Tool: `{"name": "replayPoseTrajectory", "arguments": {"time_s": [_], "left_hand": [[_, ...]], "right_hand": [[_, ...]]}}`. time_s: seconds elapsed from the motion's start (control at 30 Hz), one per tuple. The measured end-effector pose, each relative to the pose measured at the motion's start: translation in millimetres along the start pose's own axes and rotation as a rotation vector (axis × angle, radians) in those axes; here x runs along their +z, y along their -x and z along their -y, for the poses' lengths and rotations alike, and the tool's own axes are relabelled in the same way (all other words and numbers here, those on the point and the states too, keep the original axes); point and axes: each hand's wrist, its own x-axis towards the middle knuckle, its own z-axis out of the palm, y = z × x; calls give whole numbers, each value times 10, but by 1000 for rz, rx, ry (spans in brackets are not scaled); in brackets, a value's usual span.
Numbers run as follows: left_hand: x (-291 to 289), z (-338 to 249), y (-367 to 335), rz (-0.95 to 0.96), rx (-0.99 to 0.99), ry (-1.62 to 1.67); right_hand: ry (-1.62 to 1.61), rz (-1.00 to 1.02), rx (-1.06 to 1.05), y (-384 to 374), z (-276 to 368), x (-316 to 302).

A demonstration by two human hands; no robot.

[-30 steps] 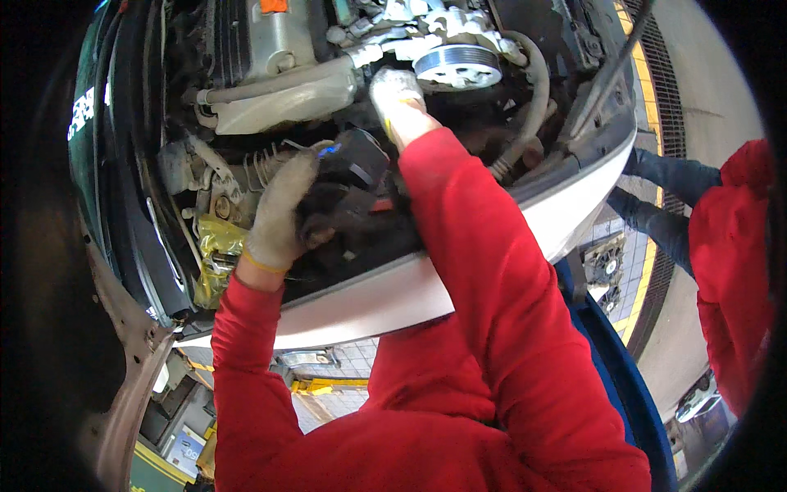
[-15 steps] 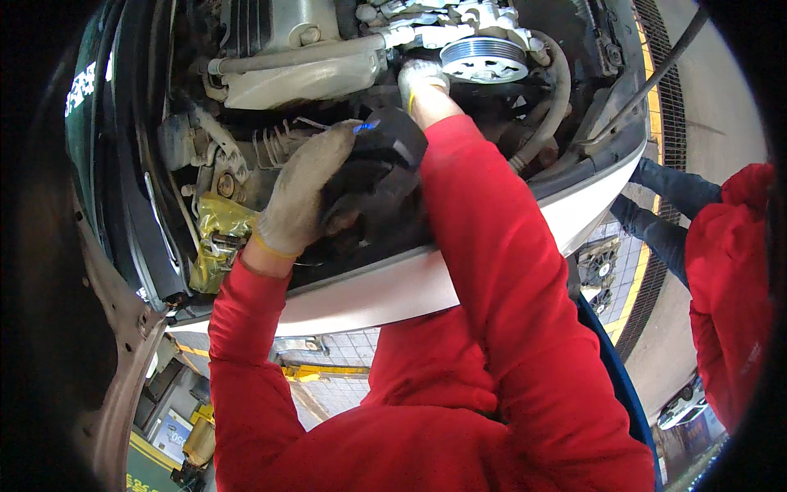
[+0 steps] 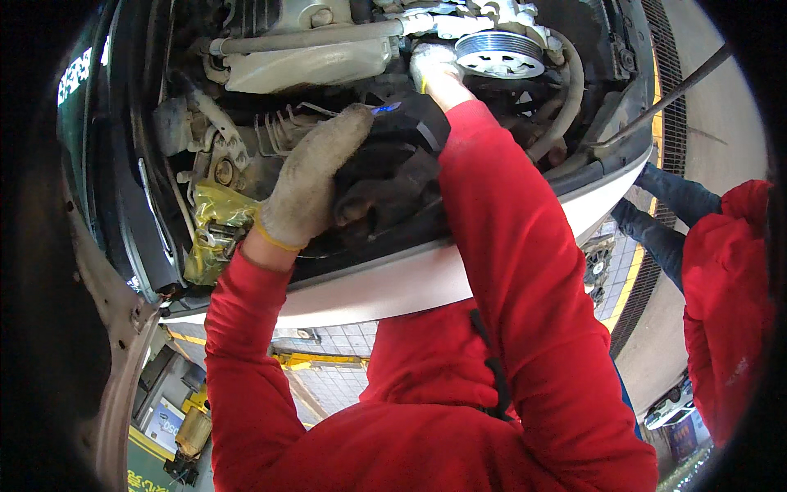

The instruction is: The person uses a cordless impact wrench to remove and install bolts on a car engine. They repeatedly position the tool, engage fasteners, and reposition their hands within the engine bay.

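Observation:
I stand over an open engine bay, wearing knitted work gloves. My left hand (image 3: 311, 172) is closed around a black, boxy object (image 3: 414, 119) with a small blue light, which looks like a cordless power tool. Its lower part blends into the dark bay. My right hand (image 3: 436, 67) reaches deep beside the ribbed metal pulley (image 3: 500, 56), below a pale pipe (image 3: 316, 38). The fingers of that hand are hidden among the engine parts. Left of my left wrist lies a yellow plastic bag (image 3: 215, 213) with metal hardware on it.
The white front edge of the car (image 3: 385, 287) runs between my body and the bay. A prop rod (image 3: 664, 102) slants at the right. Another person in a red top (image 3: 725, 303) is at the far right. A curved hose (image 3: 572, 98) lies right of the pulley.
My left hand and the black object have shifted slightly right and up in the picture. My right hand has moved a little the same way, as has the engine bay around it.

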Motion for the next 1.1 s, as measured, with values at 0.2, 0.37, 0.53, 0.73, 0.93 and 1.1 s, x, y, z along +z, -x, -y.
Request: {"name": "replayPoseTrajectory", "arguments": {"time_s": [0.2, 0.37, 0.53, 0.73, 0.93, 1.1], "left_hand": [[5, 4, 119, 38, -67, -46], [-33, -54, 73, 33, -39, -112], [-41, -116, 6, 79, -374, 234], [-41, -29, -2, 35, -215, 138], [-63, -208, -104, 64, -381, 489], [-76, -276, -250, 115, -453, 478]], "right_hand": [[92, 91, -38, -39, 8, -9], [-164, 73, 101, -67, 127, 94], [-446, 55, 92, 320, 259, -219], [-290, 79, -484, 1070, -176, -1278], [-996, -131, 61, 753, -420, -2268], [-615, -398, -42, 195, -214, -2397]]}}
